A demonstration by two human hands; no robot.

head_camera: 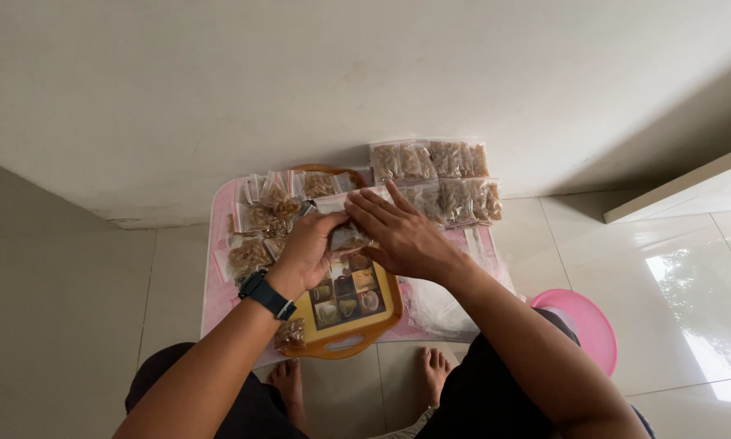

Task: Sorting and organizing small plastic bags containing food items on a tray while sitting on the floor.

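Glossy tiled floor [674, 268] all round, pale wall behind. Small pink table [219, 268] against the wall, orange-rimmed tray [341, 345] on it with picture panels. Pink bowl [585, 321] on the floor at the right. Stacked row of filled snack bags [446, 175] at the table's far right – loose pile of more bags [260, 228] at left. Both hands together over the tray: left hand [308, 248] gripping a small clear snack bag [351, 238], right hand [402, 236] laid flat across its top, fingers pressing. Dark wristwatch [266, 294] on the left wrist.
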